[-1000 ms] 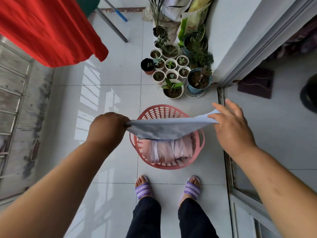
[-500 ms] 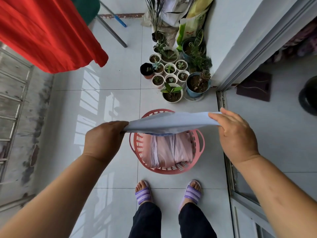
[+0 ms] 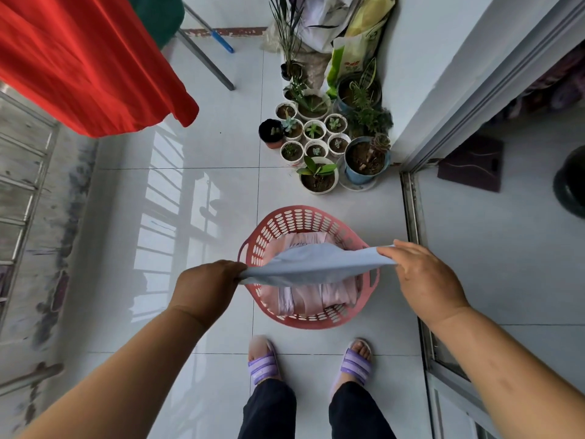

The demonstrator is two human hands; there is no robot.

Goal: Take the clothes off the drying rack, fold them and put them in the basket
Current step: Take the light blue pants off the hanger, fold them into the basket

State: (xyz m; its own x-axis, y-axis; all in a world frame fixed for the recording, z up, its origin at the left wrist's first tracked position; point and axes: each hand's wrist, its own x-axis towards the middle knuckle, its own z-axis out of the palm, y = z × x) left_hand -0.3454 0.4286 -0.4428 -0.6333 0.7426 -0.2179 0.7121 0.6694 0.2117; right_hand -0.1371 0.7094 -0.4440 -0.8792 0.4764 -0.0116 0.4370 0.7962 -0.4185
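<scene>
White glossy floor tiles (image 3: 202, 153) spread across the frame, and a metal railing (image 3: 19, 185) runs down the left edge. At the upper left a red garment (image 3: 79, 64) hangs, with a green cloth (image 3: 158, 14) behind it and a grey rack leg (image 3: 205, 63) slanting down to the floor just to its right. Top centre, a cluster of potted plants (image 3: 316, 131) stands on the floor against the wall, with stuffed bags (image 3: 357, 42) behind them. A sliding door track (image 3: 411, 210) runs down the right side. Beyond it lie a dark mat (image 3: 471, 163) and a dark round object (image 3: 569, 185) cut off by the right edge.

Lower centre, the left hand (image 3: 205, 286) has its fingers curled round the left end of a folded pale blue cloth (image 3: 316, 264). The cloth is stretched level just above a pink perforated basket (image 3: 300, 217) that stands on the floor and holds folded pink clothes (image 3: 310, 299). The right hand (image 3: 424, 277) grips the cloth's right end with its fingers laid over the top; its thumb is hidden. Below the basket, two feet in purple slippers (image 3: 262, 365) stand on the tiles.
</scene>
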